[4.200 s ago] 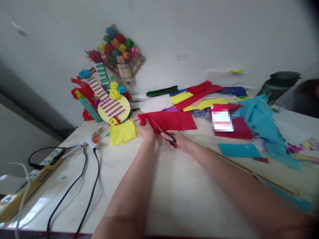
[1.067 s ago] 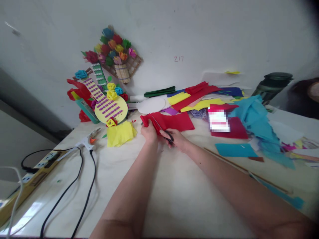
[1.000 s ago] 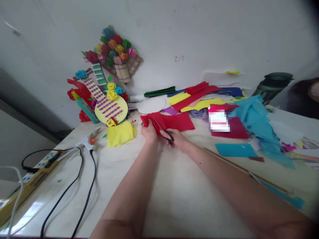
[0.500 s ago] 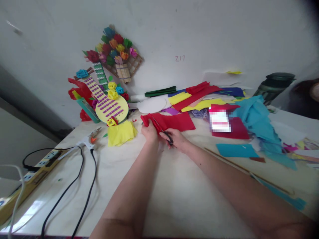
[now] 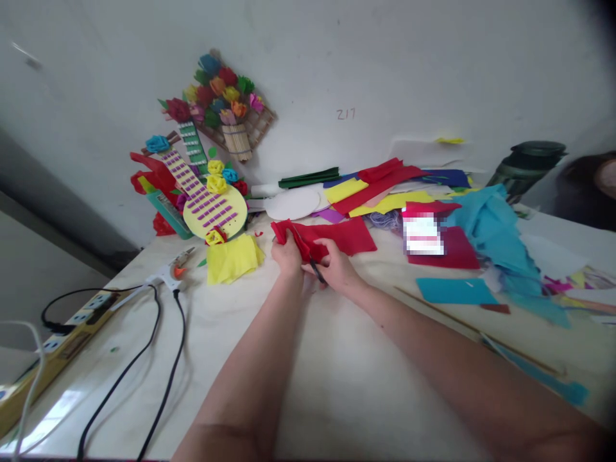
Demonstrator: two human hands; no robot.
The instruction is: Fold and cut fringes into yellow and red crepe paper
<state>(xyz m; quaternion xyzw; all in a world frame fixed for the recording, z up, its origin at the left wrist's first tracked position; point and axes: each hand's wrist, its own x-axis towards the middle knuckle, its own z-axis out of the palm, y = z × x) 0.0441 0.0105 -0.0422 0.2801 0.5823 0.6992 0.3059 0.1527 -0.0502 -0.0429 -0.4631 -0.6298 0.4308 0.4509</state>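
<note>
A folded piece of red crepe paper point(image 5: 349, 236) lies in the middle of the table, its left end raised in folds. My left hand point(image 5: 287, 255) pinches that left end, thumb on top. My right hand point(image 5: 334, 266) holds black-handled scissors point(image 5: 316, 272), their blades pointing up and to the left at the folds in front of my left hand. Part of the blades is hidden by the paper. Just left of my hands lies a stack of yellow crepe paper point(image 5: 232, 258).
A glue gun point(image 5: 166, 274) with a black cord lies left, near a power strip point(image 5: 72, 333). Behind stand a paper-flower guitar point(image 5: 216, 208) and a glue bottle point(image 5: 167, 212). Coloured paper strips point(image 5: 385, 186) line the wall. A thin stick point(image 5: 476, 328) and blue paper point(image 5: 455, 290) lie right.
My right hand has shifted slightly, its fingers opening further on the scissors handles, and the scissors have turned steeper. My left hand keeps its pinch on the red paper.
</note>
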